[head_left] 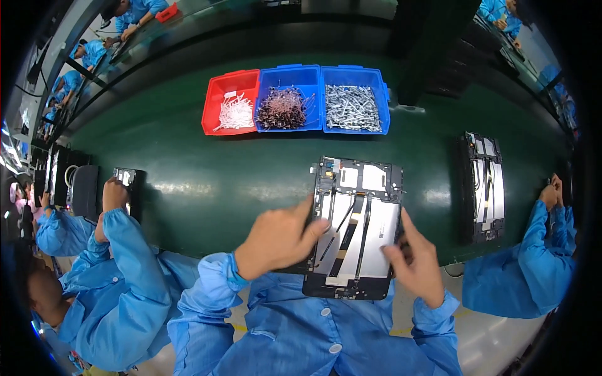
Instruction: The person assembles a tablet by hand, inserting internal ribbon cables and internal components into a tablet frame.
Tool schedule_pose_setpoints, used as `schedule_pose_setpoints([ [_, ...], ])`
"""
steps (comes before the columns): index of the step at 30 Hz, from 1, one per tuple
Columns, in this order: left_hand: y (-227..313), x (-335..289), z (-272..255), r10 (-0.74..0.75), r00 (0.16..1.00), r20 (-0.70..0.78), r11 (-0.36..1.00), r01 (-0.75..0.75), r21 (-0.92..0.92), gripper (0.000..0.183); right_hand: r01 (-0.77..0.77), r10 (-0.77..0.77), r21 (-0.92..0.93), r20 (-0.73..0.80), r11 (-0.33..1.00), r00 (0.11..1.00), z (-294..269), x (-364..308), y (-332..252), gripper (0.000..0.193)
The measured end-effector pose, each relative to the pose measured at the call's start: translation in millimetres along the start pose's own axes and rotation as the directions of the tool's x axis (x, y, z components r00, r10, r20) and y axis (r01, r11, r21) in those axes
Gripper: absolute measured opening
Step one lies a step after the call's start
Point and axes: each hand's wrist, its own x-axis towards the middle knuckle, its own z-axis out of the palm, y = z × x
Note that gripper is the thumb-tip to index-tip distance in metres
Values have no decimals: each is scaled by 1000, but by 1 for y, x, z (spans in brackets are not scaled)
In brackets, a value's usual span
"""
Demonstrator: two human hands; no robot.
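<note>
An opened tablet [384, 241] lies before me, its back off, showing silver battery panels, black flat cables and a dark circuit strip along the top. Its lower end reaches past the table's front edge. My left hand [279, 238] grips the left side, thumb over the battery and fingers along the edge. On the opposite side, my right hand [417, 257] holds the edge, with the thumb near the lower battery area and the index finger stretched up along the side. Parts of the fingers under the edges are hidden.
Beyond the tablet stand a red bin [213, 94] of white pieces, a blue bin [291, 72] of brown wired parts and another blue bin [354, 74] of silvery parts. More opened tablets [486, 188] lie stacked at right. Co-workers [135, 282] in blue sit on both sides.
</note>
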Motion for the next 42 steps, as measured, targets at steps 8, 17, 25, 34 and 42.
schedule_pose_setpoints([
  [8,-45,67,-47,147,663,-734,977,17,211,24,-223,285,265,-225,938,932,-14,26,40,32],
  [17,-57,89,-48,484,555,-677,832,-51,552,15,-223,326,351,-266,909,907,-11,21,44,29],
  [25,-64,100,-52,60,530,-846,972,-222,-71,8,-226,330,363,-255,904,909,-11,22,48,27],
  [34,-58,98,-51,97,512,-854,951,-301,-72,6,-215,301,376,-187,901,935,-15,30,39,27],
  [42,-37,78,-40,-60,569,-820,878,-360,-314,3,48,38,253,-323,966,946,-12,34,27,19],
])
